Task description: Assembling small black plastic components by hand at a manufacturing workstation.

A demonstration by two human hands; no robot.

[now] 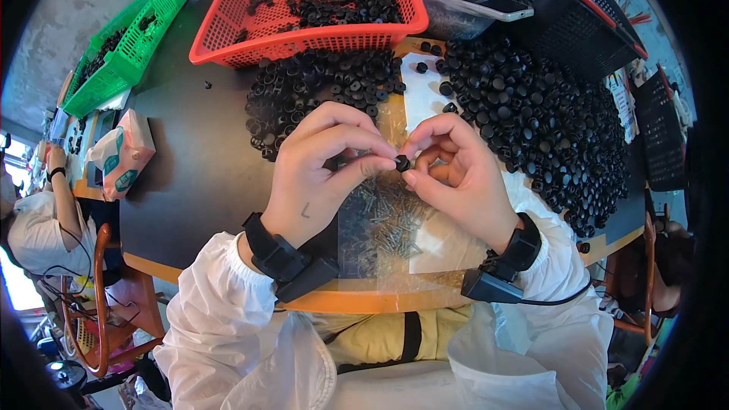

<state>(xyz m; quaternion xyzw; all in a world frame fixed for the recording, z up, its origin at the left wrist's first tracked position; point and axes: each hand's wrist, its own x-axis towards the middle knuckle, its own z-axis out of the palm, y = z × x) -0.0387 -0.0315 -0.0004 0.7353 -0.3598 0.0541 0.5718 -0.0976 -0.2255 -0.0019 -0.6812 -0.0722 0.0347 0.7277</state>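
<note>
Between the fingertips of both hands sits a small black plastic knob [402, 162], held over the middle of the table. My left hand [326, 153] pinches it from the left with thumb and forefinger. From the right, my right hand [458, 169] grips it the same way, its other fingers curled. Beneath my hands lies a heap of thin metal screws [386, 220] on clear plastic. Past my left hand spreads a pile of black ring-like parts [304, 91]. A large heap of black round caps [543, 118] covers the table beyond my right hand.
A red basket [304, 42] with black parts stands at the back, beside a clear plastic tub [456, 0] with a phone [497, 7] on it. Black baskets [577, 15] are at back right. Left are a tissue pack [125, 153], a green basket [140, 49] and another person [49, 220].
</note>
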